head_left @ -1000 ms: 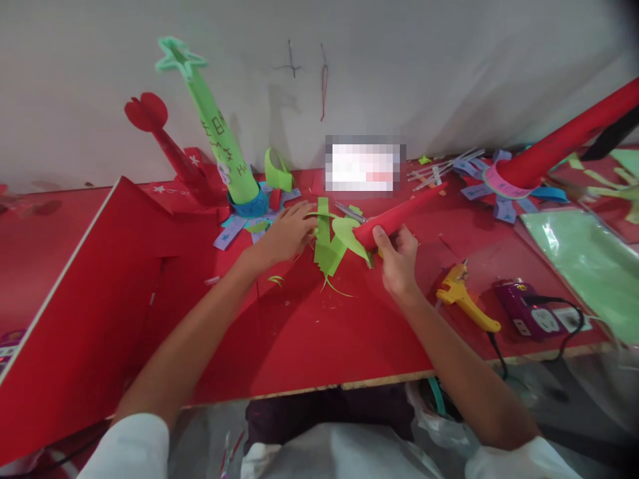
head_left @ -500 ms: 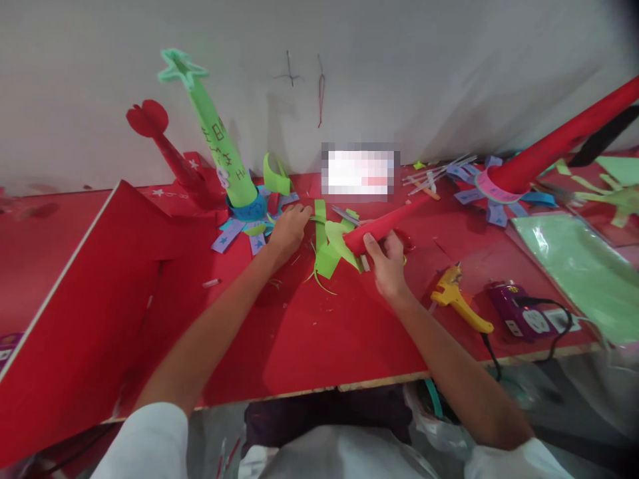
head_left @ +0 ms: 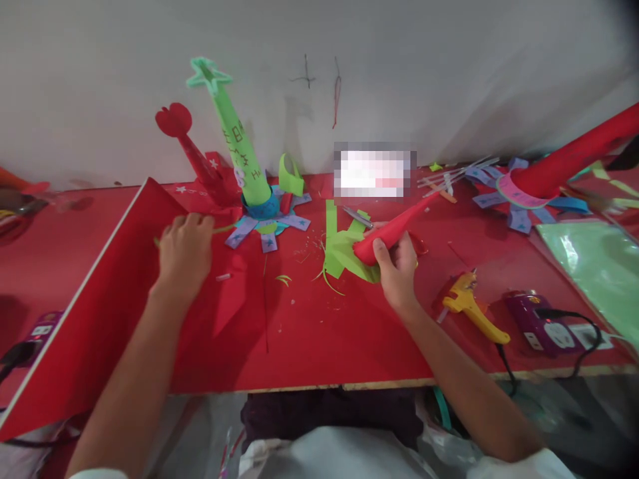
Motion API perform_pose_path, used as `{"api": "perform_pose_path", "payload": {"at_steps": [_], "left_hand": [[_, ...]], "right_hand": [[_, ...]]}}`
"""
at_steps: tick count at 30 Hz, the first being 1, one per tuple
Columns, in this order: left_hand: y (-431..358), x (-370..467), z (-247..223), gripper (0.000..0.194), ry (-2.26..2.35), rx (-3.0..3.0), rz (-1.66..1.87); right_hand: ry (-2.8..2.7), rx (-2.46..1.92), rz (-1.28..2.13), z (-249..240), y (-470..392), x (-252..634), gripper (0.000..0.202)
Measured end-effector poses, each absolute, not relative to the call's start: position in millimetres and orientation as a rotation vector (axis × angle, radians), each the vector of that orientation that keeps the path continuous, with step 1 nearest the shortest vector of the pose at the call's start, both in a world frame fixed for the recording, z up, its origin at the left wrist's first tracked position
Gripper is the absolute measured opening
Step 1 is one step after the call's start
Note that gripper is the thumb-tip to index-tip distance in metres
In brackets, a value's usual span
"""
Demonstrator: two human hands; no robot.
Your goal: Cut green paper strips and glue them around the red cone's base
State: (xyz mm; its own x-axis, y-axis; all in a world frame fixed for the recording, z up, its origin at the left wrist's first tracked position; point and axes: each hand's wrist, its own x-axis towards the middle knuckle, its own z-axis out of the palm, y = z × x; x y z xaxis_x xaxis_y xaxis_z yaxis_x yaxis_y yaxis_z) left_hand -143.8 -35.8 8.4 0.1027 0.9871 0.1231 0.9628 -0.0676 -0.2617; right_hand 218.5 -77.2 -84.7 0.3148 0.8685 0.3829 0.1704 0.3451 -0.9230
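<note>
My right hand (head_left: 399,276) is closed around a red paper cone (head_left: 387,234), which tilts up to the right. At the cone's wide end are light-green paper pieces (head_left: 344,256), close above the table; whether they are joined to the cone I cannot tell. My left hand (head_left: 184,253) is closed over the left of the table, beside a standing red board (head_left: 100,313). A thin green paper strip (head_left: 224,229) sticks out of its fingers on both sides. Scissors (head_left: 357,216), partly covered, lie behind the green pieces.
A green paper tower (head_left: 242,153) with a star top stands behind, near a red heart-topped one (head_left: 197,156). To the right are a yellow glue gun (head_left: 469,309), a purple power socket box (head_left: 539,326), a leaning red tube (head_left: 574,159) and a green plastic packet (head_left: 594,273).
My left hand has moved left from beside the green pieces, carrying the thin strip. My right hand still holds the cone, slightly turned. The view has shifted left.
</note>
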Motion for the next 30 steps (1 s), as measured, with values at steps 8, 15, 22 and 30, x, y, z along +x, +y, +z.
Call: {"api": "perform_pose_path", "payload": {"at_steps": [8, 15, 22, 30], "left_hand": [[-85.1, -45.3, -16.1, 0.040, -1.904, -2.517, 0.292], [-91.9, 30.3, -49.9, 0.057, -1.831, -2.695, 0.282], [-90.8, 23.6, -46.7, 0.044, -1.808, -2.732, 0.459], [-78.1, -53.1, -12.1, 0.039, -2.059, -2.354, 0.359]], "right_hand": [[-1.194, -1.184, 0.548, -85.6, -74.8, 218.5, 0.033], [-1.321, -1.147, 0.567, -90.8, -74.9, 215.4, 0.035], [-1.364, -1.179, 0.601, -92.7, -70.6, 215.7, 0.033], [-1.154, -1.090, 0.734, -90.2, -67.7, 219.9, 0.042]]}}
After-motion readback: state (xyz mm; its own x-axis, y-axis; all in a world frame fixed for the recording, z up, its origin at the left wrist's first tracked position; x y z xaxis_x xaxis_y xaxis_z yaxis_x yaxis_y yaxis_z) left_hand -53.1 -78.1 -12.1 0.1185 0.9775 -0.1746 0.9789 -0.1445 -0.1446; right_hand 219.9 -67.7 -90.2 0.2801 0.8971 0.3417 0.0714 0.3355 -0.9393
